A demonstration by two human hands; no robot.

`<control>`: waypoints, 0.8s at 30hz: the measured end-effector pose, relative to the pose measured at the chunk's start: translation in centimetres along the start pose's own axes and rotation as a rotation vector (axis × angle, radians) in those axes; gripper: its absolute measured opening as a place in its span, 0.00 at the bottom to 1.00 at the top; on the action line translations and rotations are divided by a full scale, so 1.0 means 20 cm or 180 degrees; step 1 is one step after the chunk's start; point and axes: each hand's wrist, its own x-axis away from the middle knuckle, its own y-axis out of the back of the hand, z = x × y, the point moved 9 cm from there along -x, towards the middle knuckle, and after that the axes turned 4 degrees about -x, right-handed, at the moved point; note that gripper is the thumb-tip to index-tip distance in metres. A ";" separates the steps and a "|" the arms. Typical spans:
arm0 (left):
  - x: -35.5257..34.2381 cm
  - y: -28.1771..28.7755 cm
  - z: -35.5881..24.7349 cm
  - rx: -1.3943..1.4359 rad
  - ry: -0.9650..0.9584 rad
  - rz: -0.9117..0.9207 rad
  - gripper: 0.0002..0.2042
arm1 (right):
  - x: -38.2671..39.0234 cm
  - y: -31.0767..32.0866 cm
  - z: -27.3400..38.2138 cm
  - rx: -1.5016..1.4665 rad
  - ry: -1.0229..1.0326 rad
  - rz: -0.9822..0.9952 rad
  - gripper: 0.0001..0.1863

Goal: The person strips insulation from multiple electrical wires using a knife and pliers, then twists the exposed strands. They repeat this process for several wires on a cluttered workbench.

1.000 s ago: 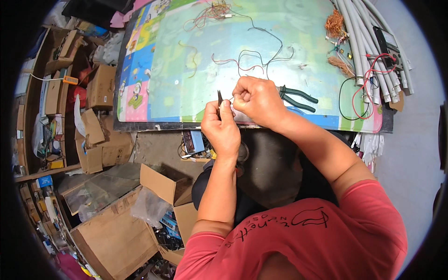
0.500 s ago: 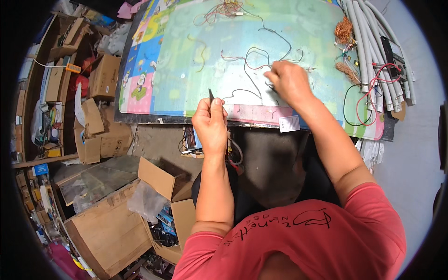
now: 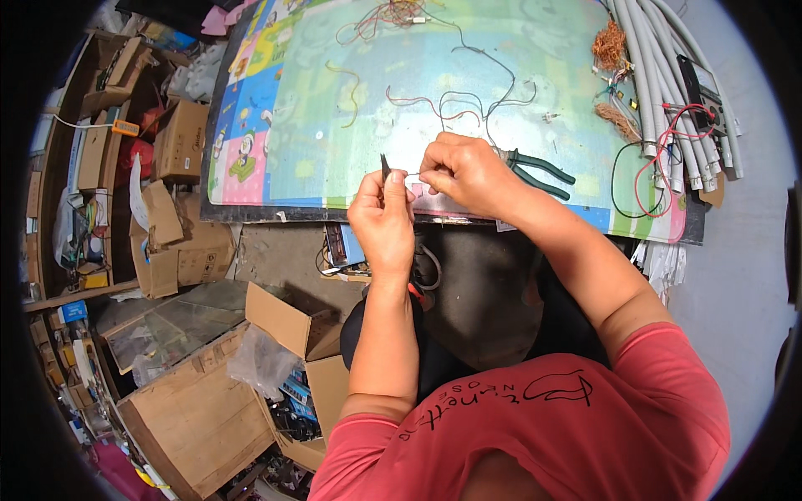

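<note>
My left hand [image 3: 384, 209] is closed around a small black pointed piece [image 3: 385, 165], its tip sticking up beside the thumb; I cannot tell its kind. A thin dark wire runs from beside that thumb to my right hand [image 3: 459, 171], whose thumb and forefinger pinch it. Both hands are over the table's near edge. Just right of my right hand lie green-handled pliers [image 3: 541, 169], their jaws partly hidden by the hand. Beyond the hands, dark and red wires [image 3: 451, 98] curve across the tabletop [image 3: 292, 159].
A wire tangle [image 3: 393, 18] lies at the far edge and a yellow wire [image 3: 355, 92] at left. Grey tubes [image 3: 660, 92], copper strands [image 3: 608, 46] and a meter with leads [image 3: 703, 92] are at right. Cardboard boxes [image 3: 180, 146] and a shelf fill the left side.
My right hand has moved left and nearer to my left hand, and now pinches the thin wire. The pliers have come into view where it was. The wires have shifted slightly.
</note>
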 end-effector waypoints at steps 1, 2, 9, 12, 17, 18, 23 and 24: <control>0.01 0.00 0.00 -0.0063 -0.0032 -0.0009 0.07 | 0.00 0.01 0.00 0.0029 -0.0126 -0.0043 0.04; 0.01 0.00 0.00 -0.0126 -0.0065 -0.0018 0.07 | 0.00 0.02 0.00 0.0058 -0.0252 -0.0086 0.03; -0.01 0.00 0.05 -0.0226 -0.0070 -0.0057 0.07 | 0.01 -0.03 -0.08 -0.1746 -0.0879 -0.0158 0.06; -0.01 0.01 0.05 -0.0188 -0.0062 -0.0044 0.07 | 0.01 -0.04 -0.06 -0.1996 -0.0958 -0.0072 0.07; -0.01 0.02 0.04 -0.0418 -0.0126 -0.0112 0.07 | 0.02 -0.03 -0.06 -0.1685 -0.1217 0.0160 0.07; -0.01 0.02 0.04 -0.0489 -0.0146 -0.0133 0.07 | 0.01 -0.02 -0.05 -0.1283 -0.1027 0.0166 0.07; 0.02 0.00 -0.04 -0.1072 -0.0633 -0.0338 0.07 | 0.00 0.01 -0.03 -0.0293 -0.0630 0.0097 0.05; 0.03 -0.01 -0.06 -0.1177 -0.0716 -0.0379 0.07 | 0.01 0.01 -0.04 -0.0514 -0.0722 0.0018 0.05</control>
